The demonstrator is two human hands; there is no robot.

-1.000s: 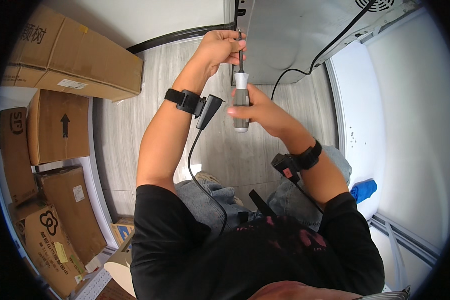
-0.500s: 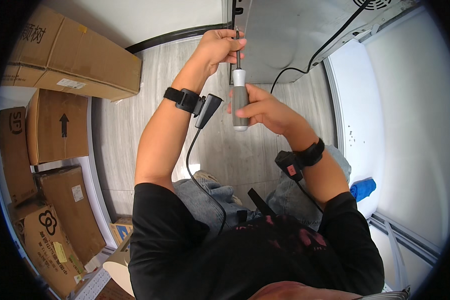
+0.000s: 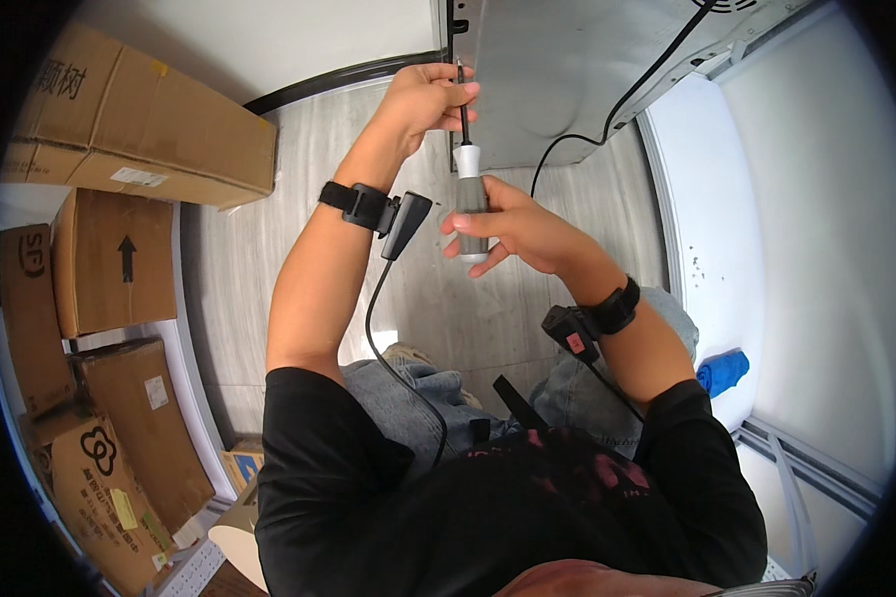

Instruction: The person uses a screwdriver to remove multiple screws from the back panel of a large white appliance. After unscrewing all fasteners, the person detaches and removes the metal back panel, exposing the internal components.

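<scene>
Head view: both hands [image 3: 423, 99] on screwdriver [image 3: 469, 189].

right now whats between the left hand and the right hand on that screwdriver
In the head view, only the screwdriver itself: a short bare stretch of dark shaft and the handle's pale collar separates the left hand, pinching the shaft, from the right hand gripping the grey handle.

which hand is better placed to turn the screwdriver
Right. The right hand is wrapped around the grey handle of the screwdriver, so it can probably twist at once. The left hand only pinches the thin shaft near the tip, by the metal panel, steadying it.
</scene>
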